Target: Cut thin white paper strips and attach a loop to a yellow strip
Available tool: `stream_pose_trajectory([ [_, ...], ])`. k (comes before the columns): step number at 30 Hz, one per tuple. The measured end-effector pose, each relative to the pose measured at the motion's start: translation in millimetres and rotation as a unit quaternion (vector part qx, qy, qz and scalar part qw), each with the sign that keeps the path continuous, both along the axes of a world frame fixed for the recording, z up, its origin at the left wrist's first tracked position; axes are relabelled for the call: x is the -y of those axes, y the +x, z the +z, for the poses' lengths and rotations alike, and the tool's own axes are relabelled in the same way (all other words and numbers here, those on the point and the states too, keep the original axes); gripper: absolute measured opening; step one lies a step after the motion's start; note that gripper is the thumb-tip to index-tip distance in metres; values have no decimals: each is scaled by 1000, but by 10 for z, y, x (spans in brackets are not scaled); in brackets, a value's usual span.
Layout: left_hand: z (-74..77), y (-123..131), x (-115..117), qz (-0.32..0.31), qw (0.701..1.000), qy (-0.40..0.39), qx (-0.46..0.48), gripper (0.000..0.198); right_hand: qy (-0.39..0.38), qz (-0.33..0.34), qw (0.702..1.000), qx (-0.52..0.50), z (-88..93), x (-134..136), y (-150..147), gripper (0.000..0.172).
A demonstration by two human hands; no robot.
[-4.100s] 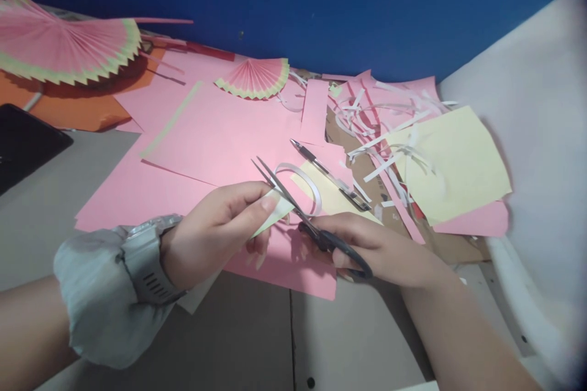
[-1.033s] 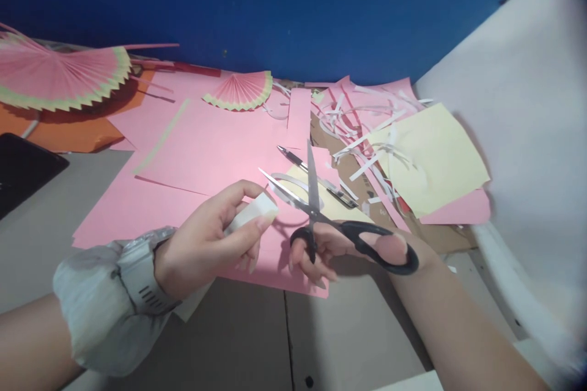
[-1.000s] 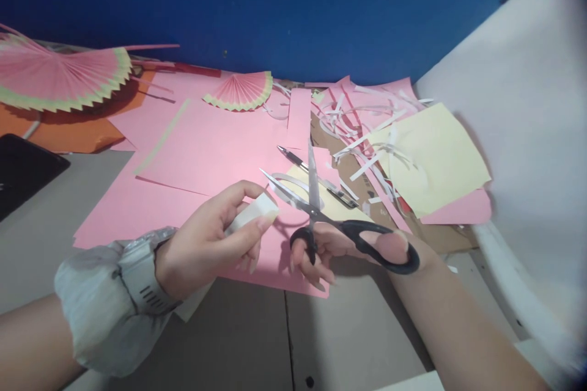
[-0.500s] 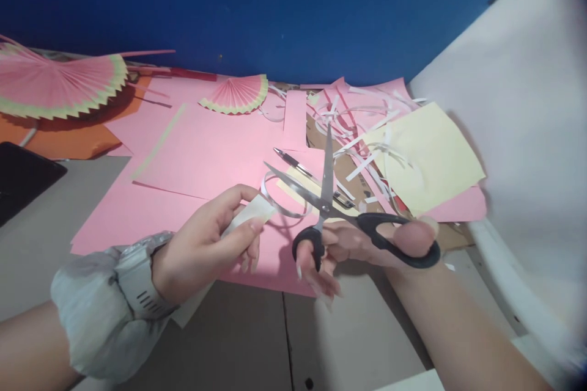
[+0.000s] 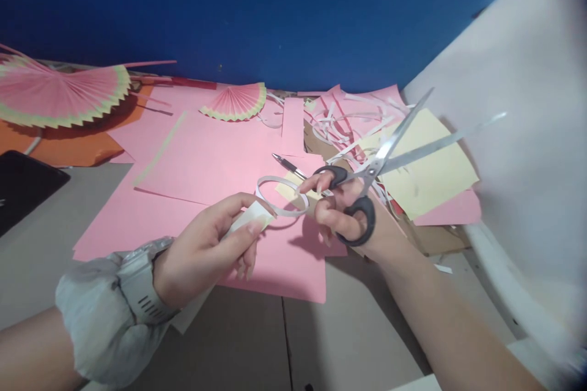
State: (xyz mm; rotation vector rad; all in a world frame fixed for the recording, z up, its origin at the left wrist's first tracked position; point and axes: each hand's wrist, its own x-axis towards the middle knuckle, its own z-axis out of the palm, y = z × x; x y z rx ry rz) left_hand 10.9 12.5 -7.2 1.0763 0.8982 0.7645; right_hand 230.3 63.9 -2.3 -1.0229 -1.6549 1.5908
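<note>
My left hand (image 5: 206, 247) pinches a pale paper piece (image 5: 250, 217) between thumb and fingers. From its tip a thin white strip (image 5: 293, 212) curls in a loop towards the right. My right hand (image 5: 342, 208) has its fingers through the black handles of a pair of scissors (image 5: 372, 170). The blades stand apart and point up and to the right, away from the paper piece. A fingertip of this hand is at the curled strip; whether it touches cannot be made out. Beneath both hands lie pink paper sheets (image 5: 211, 165).
Pleated pink fans (image 5: 236, 102) with yellow edges lie at the back and far left. A pen (image 5: 288, 164) rests on the paper. At right are paper scraps (image 5: 332, 128) and a yellow sheet (image 5: 440, 165). A black device (image 5: 27, 186) lies at left; a blue wall (image 5: 275, 18) stands behind.
My right hand has turned, swinging the scissors from upright over the pen to the upper right, away from the strip. The left hand keeps the paper piece almost in place.
</note>
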Motion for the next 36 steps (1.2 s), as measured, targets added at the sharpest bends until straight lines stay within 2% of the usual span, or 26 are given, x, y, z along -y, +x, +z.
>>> stream_pose_trajectory([
  [2, 2, -2, 1, 2, 1000, 4, -3, 21, 9, -19, 998, 64, 40, 40, -21, 33],
  [7, -7, -5, 3, 3, 1000, 1, 0, 21, -27, 11, 992, 121, 96, 95, -57, 19],
  [11, -15, 15, -11, 16, 1000, 7, 3, 22, 24, -25, 989, 144, 78, 58, -50, 20],
  [16, -4, 22, -38, 105, 993, 36, -33, 16, 71, -85, 979, 171, 92, 28, -25, 24],
  [18, 8, 13, -45, 108, 992, 49, -43, 13, 86, -87, 977, 177, 108, 34, -23, 22],
  [22, 45, 19, -55, 117, 984, 69, -113, 34, 135, -74, 973, 174, 109, 48, -26, 20],
  [24, 61, 33, -60, 130, 980, 73, -131, 32, 163, -66, 970, 170, 101, 50, -23, 18],
  [28, 56, 32, -69, 114, 979, 87, -149, 21, 172, -63, 968, 174, 98, 55, 0, 20],
  [34, -27, -48, -82, 86, 953, 139, -253, 26, 179, -58, 963, 191, 91, 76, 21, 20],
  [36, -69, -49, -91, 92, 947, 158, -263, 18, 185, -56, 962, 191, 87, 78, 18, 20],
])
